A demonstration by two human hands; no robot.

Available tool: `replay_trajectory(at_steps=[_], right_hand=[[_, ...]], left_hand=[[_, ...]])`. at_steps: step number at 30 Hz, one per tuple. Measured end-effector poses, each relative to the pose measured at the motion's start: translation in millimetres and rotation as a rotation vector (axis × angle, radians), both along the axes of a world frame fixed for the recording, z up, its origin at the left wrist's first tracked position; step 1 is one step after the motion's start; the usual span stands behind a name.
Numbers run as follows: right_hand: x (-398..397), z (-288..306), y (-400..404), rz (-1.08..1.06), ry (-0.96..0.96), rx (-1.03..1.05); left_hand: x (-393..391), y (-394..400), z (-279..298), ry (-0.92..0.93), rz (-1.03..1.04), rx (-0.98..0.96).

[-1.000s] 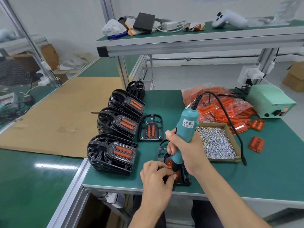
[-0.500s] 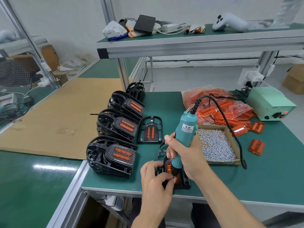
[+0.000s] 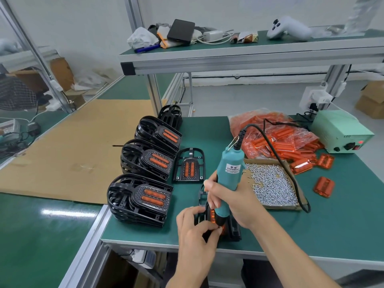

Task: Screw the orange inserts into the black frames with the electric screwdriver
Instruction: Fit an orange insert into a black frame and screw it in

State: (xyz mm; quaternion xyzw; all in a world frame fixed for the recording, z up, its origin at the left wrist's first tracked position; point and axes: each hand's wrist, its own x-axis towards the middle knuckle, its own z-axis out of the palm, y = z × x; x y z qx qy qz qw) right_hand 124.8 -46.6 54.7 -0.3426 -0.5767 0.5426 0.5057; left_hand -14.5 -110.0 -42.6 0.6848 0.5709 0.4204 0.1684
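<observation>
My right hand (image 3: 232,201) grips the teal electric screwdriver (image 3: 228,173), tilted with its tip down on a black frame (image 3: 233,230) near the table's front edge. An orange insert (image 3: 212,215) glows inside that frame, mostly hidden by my hands. My left hand (image 3: 195,229) pinches something small at the screwdriver tip and steadies the frame's near left edge. Another frame with its insert (image 3: 189,166) lies flat further back.
Three stacks of finished frames (image 3: 141,200) line the table's left side. A cardboard tray of screws (image 3: 270,186) sits right of my hand, loose orange inserts (image 3: 324,187) and a bag of them (image 3: 276,138) beyond. The green power unit (image 3: 340,134) stands far right.
The screwdriver has tilted and moved slightly nearer to me. My left fingers stay pinched at its tip on the frame.
</observation>
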Motion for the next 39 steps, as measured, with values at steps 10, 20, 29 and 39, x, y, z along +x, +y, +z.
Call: replay_trajectory(at_steps=[10,20,29,39], right_hand=[[-4.1,0.1,-3.9,-0.037,-0.075,0.006],[-4.4,3.3,-6.8,-0.024,-0.100,0.000],[-1.2,0.9,-4.6,0.021,-0.143,0.001],[-0.7,4.8,-3.2,0.106,-0.181,0.008]], left_hand=[[-1.3,0.8,-6.1,0.021,-0.006,0.030],[-12.2,-2.9,-14.8,0.052,-0.068,0.064],[-11.9,-4.6,-15.4,0.079,-0.083,0.066],[-12.4,-4.8,-15.8,0.086,-0.098,0.104]])
